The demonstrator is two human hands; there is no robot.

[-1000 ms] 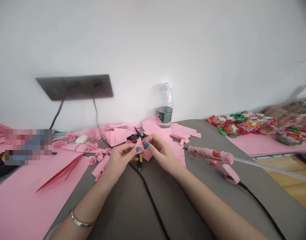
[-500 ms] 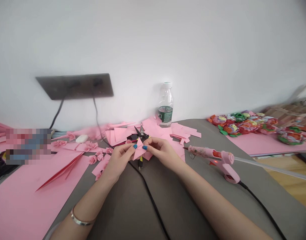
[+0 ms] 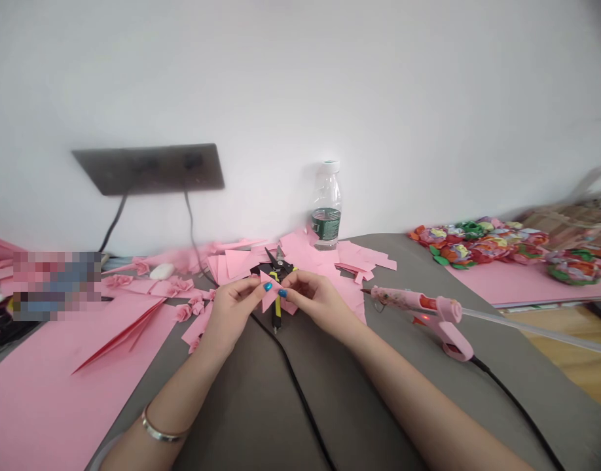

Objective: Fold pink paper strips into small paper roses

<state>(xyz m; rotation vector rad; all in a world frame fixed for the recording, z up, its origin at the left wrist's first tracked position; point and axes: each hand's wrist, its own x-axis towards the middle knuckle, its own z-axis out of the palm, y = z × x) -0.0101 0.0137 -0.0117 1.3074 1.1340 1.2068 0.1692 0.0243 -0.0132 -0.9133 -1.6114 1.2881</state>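
Note:
A small folded piece of pink paper point(image 3: 268, 296) is pinched between both hands above the table. My left hand point(image 3: 236, 307) grips its left side with thumb and fingers. My right hand point(image 3: 317, 299) pinches its right edge, thumb in front. Just behind and below the paper lie black-and-yellow pliers point(image 3: 277, 314) with their jaws pointing to the wall; my fingers and the paper cover part of them. Around the pliers spread many loose cut pieces of pink paper point(image 3: 300, 247).
To the right rests a pink glue gun point(image 3: 418, 302) with a lit red light and a cord. A plastic bottle point(image 3: 326, 209) stands by the wall. Pink paper roses point(image 3: 182, 311) and large pink sheets point(image 3: 45, 392) lie left; colourful paper flowers point(image 3: 491, 245) lie far right. A black cable point(image 3: 300, 392) crosses the table.
The pink paper has changed shape in my fingers: its upright point has gone down, and it now shows as a flatter triangle. My fingertips have moved slightly.

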